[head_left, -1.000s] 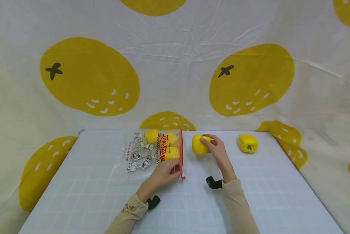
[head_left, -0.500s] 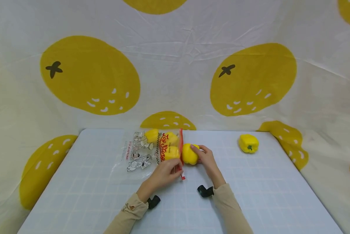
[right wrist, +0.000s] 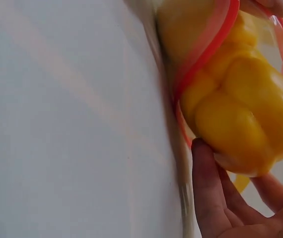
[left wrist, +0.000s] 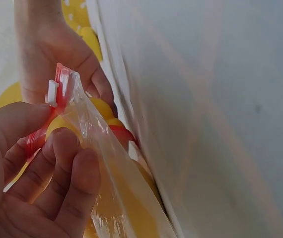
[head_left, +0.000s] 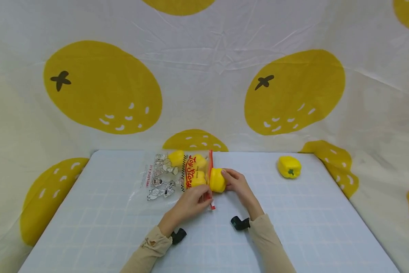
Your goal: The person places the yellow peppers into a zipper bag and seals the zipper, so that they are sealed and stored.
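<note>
Yellow pepper (head_left: 218,180), just below centre of the head view: nosing between the red edges (head_left: 210,158) of a clear printed bag (head_left: 161,192), in what looks like a bagging step. Probably calling next for pushing deeper past the rim, then releasing inside, with the mouth held apart. Lying at the fingertips of the right hand (head_left: 236,185), to its left, and just beside the left hand (head_left: 192,199), toward its upper right. Gripping the pepper's outer end with right thumb and fingers; pinching the bag's lower mouth corner with the left's, fingers curled. Resting well apart on the desk (head_left: 310,227), right side of frame: a second pepper (head_left: 289,167).
</note>
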Motion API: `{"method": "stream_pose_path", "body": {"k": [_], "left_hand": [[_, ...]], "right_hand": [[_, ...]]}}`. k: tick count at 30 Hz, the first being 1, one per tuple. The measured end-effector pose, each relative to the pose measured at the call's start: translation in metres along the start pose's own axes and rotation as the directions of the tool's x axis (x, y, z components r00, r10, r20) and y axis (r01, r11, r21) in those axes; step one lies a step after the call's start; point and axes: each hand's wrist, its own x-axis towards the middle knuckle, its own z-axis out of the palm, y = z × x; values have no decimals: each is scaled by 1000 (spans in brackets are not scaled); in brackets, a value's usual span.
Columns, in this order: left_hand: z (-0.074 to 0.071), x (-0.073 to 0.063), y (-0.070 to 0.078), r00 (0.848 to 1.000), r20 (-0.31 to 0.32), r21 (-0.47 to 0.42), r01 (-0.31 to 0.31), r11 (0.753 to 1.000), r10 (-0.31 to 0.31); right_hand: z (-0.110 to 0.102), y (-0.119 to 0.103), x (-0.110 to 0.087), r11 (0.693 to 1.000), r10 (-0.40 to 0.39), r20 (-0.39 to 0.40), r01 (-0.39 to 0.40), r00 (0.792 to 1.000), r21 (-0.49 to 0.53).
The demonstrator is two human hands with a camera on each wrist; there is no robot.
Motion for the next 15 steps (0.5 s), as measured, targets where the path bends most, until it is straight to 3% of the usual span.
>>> {"method": "stream_pose_path", "body": {"k": [8,15], "left_hand": [[1,1,0,1000,-19,9,-15,1000,16],[2,0,-1,1000,-24,15,-11,1000,11]], "right_hand": [[6,-2,-2,1000,6,26,-6,1000,-1],[11,-1,-4,999,-41,178,36,983,31]]}}
